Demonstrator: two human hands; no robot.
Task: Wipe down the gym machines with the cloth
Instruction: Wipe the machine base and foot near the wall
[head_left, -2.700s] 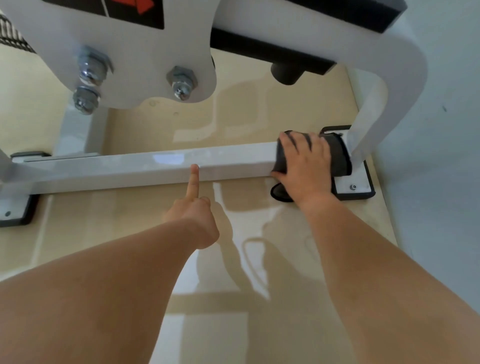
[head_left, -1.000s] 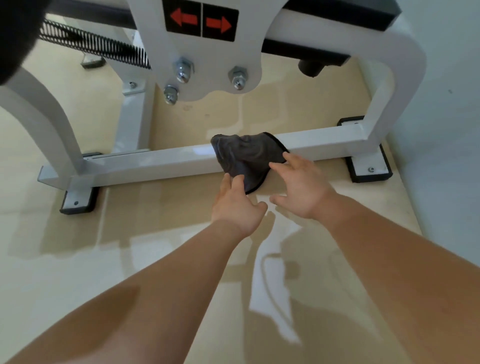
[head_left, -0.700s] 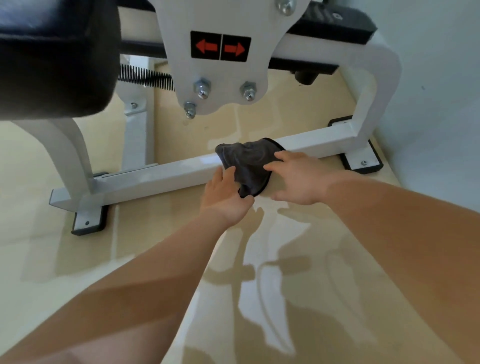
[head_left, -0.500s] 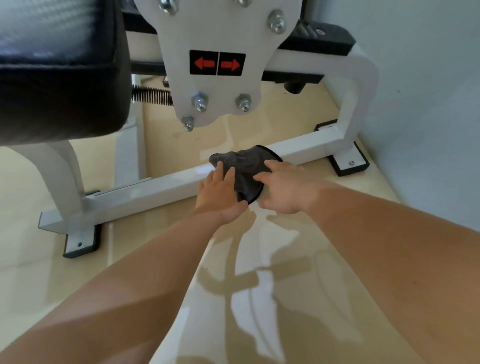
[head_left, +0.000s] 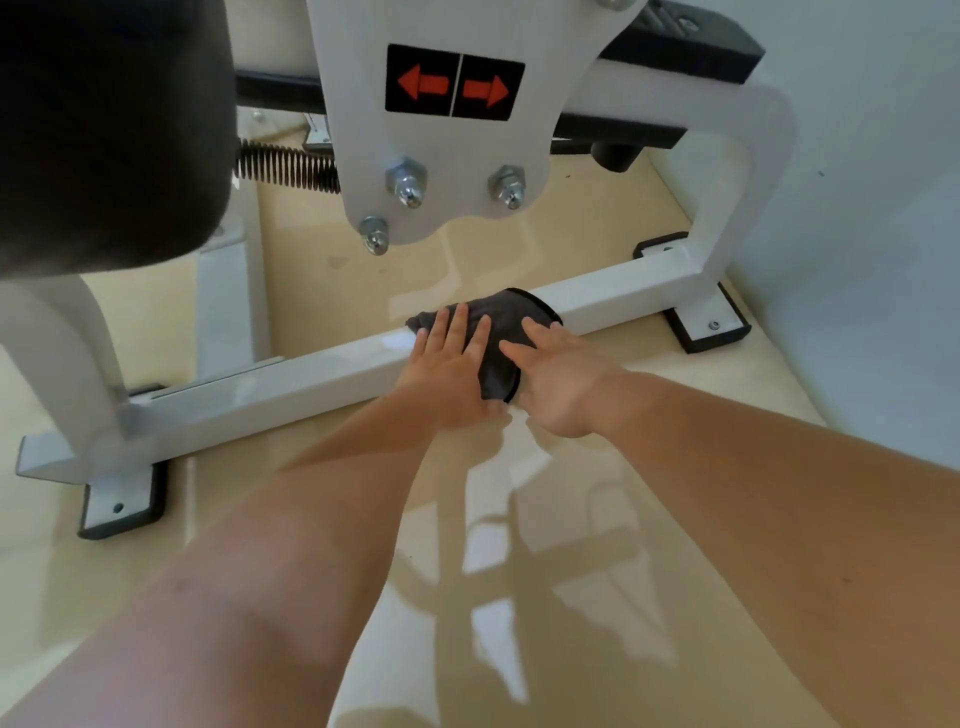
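White steel gym machine frame (head_left: 753, 156) stands on glossy beige floor (head_left: 519, 571). Its low square base bar (head_left: 291, 384) is the part being wiped. Dark grey cloth (head_left: 506, 322) lies draped over the bar, mid-length. Left hand (head_left: 447, 364) and right hand (head_left: 556, 379) press flat on it, fingers straight, gripping nothing. Next, likely: slide cloth along the bar under steady pressure, keeping it draped.

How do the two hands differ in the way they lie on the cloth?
The left hand lies on the left part of the cloth, fingers pointing straight over the bar; the right hand lies at its right edge, fingers angled leftward. Both are flat and open, pressing the cloth.
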